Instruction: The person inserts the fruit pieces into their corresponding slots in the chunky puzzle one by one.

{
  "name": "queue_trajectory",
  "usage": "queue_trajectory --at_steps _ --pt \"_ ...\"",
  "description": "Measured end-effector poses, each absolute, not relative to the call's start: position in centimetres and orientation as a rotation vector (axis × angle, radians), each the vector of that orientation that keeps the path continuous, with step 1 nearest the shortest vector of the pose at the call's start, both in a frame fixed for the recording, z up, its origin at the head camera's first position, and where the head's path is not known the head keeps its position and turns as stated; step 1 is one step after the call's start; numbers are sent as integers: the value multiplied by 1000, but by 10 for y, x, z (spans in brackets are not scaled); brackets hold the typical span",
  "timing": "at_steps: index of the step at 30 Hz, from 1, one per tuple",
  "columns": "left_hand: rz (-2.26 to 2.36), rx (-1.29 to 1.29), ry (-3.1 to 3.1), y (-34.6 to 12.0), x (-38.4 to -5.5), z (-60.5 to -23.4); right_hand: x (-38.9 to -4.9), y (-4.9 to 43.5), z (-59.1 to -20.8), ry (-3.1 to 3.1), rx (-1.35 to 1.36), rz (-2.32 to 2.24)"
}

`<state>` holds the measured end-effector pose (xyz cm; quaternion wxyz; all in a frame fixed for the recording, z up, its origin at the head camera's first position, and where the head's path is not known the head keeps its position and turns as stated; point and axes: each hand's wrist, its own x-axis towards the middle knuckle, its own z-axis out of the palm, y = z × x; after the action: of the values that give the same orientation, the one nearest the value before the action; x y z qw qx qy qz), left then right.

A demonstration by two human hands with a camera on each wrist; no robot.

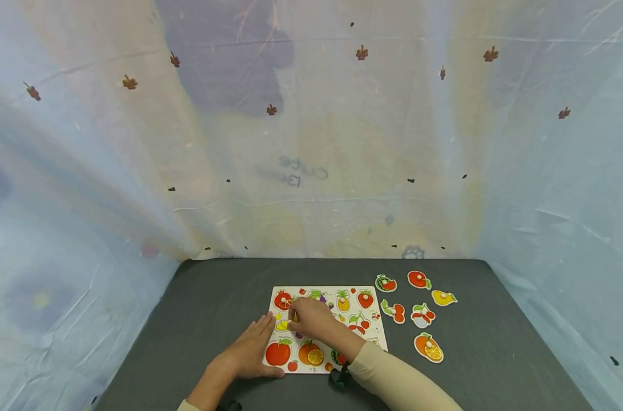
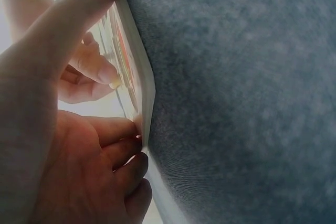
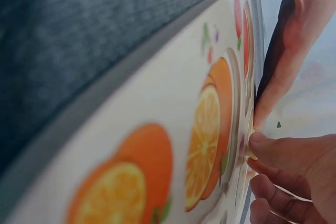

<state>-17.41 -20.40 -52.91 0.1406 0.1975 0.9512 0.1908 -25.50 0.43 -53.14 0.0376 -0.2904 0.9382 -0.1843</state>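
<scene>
A white fruit puzzle board lies on the dark table. My left hand braces its near left corner, fingertips along the left edge and thumb at the near edge. Over the board's left part, my right hand pinches a small pale knob between thumb and fingertips. Yellow fruit shows beside those fingertips; the hand hides most of the piece beneath. Pictures of a red apple or tomato, an orange, a pineapple and a strawberry are visible around the hand.
Several loose knobbed pieces lie right of the board: watermelon, a red fruit, a yellow pear, cherries, a red-and-white fruit piece and an orange. A patterned cloth hangs behind the table.
</scene>
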Motion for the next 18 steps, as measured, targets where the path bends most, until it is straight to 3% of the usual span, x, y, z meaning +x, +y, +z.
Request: queue_trajectory --at_steps 18 --pt "569 581 2752 -204 -174 -531 -245 19 -521 2846 -843 -673"
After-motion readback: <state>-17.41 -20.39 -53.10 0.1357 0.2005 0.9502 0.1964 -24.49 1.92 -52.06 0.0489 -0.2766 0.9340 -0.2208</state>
